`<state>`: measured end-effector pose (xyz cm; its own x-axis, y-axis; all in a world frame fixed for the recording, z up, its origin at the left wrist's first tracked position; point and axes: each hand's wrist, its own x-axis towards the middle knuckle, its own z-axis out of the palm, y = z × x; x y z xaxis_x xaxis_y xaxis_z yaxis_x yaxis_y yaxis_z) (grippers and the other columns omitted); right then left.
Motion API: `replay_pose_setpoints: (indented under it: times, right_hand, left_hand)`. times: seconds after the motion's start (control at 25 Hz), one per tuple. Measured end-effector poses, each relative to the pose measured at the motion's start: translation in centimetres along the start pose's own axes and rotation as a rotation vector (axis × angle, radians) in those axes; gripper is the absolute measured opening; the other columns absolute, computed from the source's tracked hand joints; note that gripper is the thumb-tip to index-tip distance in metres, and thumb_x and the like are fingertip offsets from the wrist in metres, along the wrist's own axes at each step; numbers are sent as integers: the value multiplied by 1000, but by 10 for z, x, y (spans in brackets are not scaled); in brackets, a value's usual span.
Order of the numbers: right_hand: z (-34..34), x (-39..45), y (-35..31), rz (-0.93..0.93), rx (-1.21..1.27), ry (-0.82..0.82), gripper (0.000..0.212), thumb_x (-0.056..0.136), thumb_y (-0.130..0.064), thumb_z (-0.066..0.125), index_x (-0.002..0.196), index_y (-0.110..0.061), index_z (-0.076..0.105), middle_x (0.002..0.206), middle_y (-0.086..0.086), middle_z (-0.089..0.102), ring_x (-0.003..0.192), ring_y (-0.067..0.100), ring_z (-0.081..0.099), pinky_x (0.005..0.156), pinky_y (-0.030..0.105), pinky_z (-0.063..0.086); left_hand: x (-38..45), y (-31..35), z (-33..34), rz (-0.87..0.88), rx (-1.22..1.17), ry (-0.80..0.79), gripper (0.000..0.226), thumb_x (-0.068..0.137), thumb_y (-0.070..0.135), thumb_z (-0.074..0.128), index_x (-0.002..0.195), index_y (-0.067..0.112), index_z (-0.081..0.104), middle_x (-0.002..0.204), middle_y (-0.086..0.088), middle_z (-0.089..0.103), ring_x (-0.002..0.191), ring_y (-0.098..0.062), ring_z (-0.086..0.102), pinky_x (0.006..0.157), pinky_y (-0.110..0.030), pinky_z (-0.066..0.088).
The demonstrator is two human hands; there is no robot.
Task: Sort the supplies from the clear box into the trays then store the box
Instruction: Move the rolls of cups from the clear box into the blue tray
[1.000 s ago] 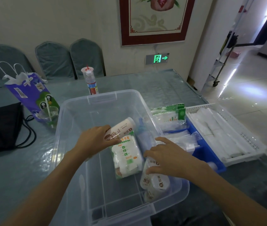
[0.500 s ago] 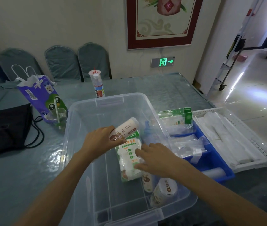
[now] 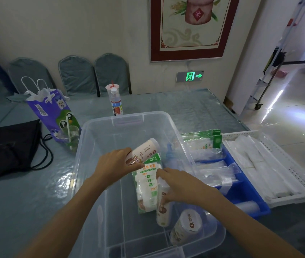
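**Inside the clear box: both hands on cup sleeves, unloading under way**

Inside the clear box (image 3: 148,116), the left hand (image 3: 114,164) is curled round the near end of a sleeved stack of paper cups (image 3: 142,152), which is held raised and tilted up toward the far right. The right hand (image 3: 181,187) is wrapped over the top of a second cup sleeve (image 3: 163,207), fingers closed on it; whether that sleeve is lifted off the floor of the box cannot be told.

Between and under the two hands a green-and-white pack of disposable gloves (image 3: 148,183) lies flat. A third cup sleeve (image 3: 187,227) lies in the near right corner of the box.

Just right of the box a blue tray (image 3: 248,198) is seen, already loaded with clear-wrapped items and green-topped packs (image 3: 202,144). Beyond it, further right, a white perforated tray (image 3: 286,164) holds long white wrapped packs.

Judged step: supplies are being taken out, part done. The next move calls for both sleeves to be lifted over the right wall and laid in a tray; which tray is meant for cups cannot be told. The gloves and third sleeve remain to be cleared before the box can be stored.
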<state>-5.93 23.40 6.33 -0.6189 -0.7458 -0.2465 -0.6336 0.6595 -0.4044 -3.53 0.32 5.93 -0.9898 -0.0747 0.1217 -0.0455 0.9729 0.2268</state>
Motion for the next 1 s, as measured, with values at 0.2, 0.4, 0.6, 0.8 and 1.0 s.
replay_pose_setpoints:
  times: [0.2,0.4,0.6,0.8,1.0]
  right_hand:
    - [-36,-5,-1,-43,111,57,60,74,-35,77,122,-31,41,128,-8,52,113,15,55,96,36,51]
    - [-75,-13,-1,-118,124,215,48,76,-28,75,110,-31,42,114,-9,53,99,13,60,83,32,57]
    - [-125,-43,11,-216,191,396,47,75,-25,76,109,-29,44,110,-9,53,97,14,60,74,28,59]
    - [-170,-81,54,-241,249,579,48,73,-23,79,105,-31,45,109,-10,52,97,13,61,70,23,59]
    - [-195,-130,124,-182,260,723,49,73,-22,80,105,-30,44,109,-12,50,99,14,61,69,19,59]
  left_hand:
    - [8,3,-11,-5,41,69,60,73,74,53,109,26,54,94,11,64,74,-7,62,59,-22,54]
    - [19,21,-37,-8,42,140,57,73,71,56,107,25,55,93,9,64,72,-8,61,60,-26,56]
    - [31,55,-79,-53,60,268,58,74,69,56,109,22,55,95,8,65,74,-8,61,57,-24,54]
    - [48,114,-100,-61,16,365,64,71,73,53,110,21,54,98,2,67,75,-14,63,57,-32,56]
    - [62,198,-92,-16,2,414,64,73,69,57,111,18,54,101,0,65,73,-12,58,56,-27,54]
